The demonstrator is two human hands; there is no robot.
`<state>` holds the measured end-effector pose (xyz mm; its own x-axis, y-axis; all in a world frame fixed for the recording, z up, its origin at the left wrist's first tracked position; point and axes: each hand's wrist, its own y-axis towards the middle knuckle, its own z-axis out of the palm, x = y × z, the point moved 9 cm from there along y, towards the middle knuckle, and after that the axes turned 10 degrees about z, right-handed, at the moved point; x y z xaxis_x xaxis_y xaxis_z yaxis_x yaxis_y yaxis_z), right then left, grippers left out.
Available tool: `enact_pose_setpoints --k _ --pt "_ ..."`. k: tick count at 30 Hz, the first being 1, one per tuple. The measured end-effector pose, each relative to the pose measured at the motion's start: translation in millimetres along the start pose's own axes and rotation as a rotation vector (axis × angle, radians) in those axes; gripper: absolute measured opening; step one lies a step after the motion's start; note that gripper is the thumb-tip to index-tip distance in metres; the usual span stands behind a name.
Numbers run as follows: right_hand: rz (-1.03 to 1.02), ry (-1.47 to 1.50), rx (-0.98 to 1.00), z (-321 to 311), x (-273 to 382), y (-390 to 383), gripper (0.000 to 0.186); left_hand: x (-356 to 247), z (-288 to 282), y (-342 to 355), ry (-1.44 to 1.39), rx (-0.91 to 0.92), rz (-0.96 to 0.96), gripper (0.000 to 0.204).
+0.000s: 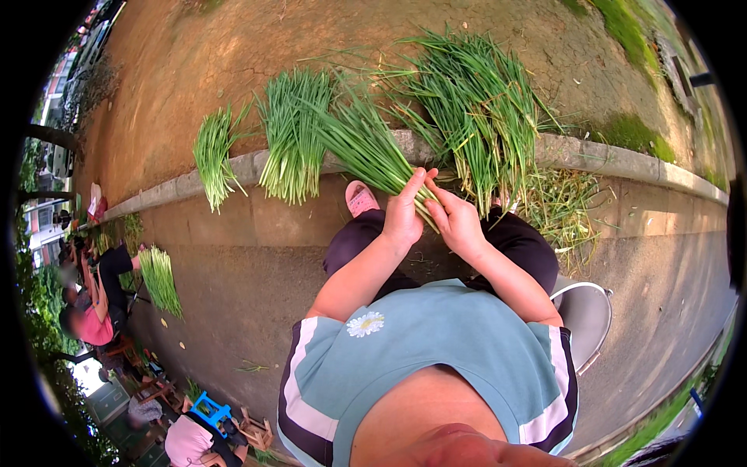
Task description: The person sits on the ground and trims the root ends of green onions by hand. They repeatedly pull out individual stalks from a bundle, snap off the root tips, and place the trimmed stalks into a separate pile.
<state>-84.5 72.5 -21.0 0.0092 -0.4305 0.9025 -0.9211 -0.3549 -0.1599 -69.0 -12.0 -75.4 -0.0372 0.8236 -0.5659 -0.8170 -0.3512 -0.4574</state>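
My left hand (403, 212) and my right hand (455, 218) are both closed around the lower ends of a bunch of long green chive-like leaves (366, 144), whose tips fan up and to the left. Beyond my hands, a large tangled heap of the same greens (482, 93) lies across the kerb. Two tidier bunches, a middle one (292, 124) and a smaller one (214, 156), lie on the kerb further left. Loose pale trimmings (562, 219) are scattered to the right of my legs, below the large heap.
A concrete kerb (607, 159) divides bare earth (179, 62) from paving (233, 296). I sit on a grey seat (580, 311). Other people (191, 440) sit at the left near a blue stool (208, 409), with another bunch of greens (159, 280) beside them. Moss (634, 132) grows at the right.
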Motion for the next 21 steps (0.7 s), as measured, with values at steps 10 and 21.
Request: enact_pose_setpoints --k 10,21 --pt "0.705 1.317 0.134 39 -68 11 0.055 -16 11 3 0.326 0.131 0.367 0.012" --pt "0.816 1.498 0.068 58 -77 -3 0.043 3 21 -1 0.186 0.165 0.181 0.014"
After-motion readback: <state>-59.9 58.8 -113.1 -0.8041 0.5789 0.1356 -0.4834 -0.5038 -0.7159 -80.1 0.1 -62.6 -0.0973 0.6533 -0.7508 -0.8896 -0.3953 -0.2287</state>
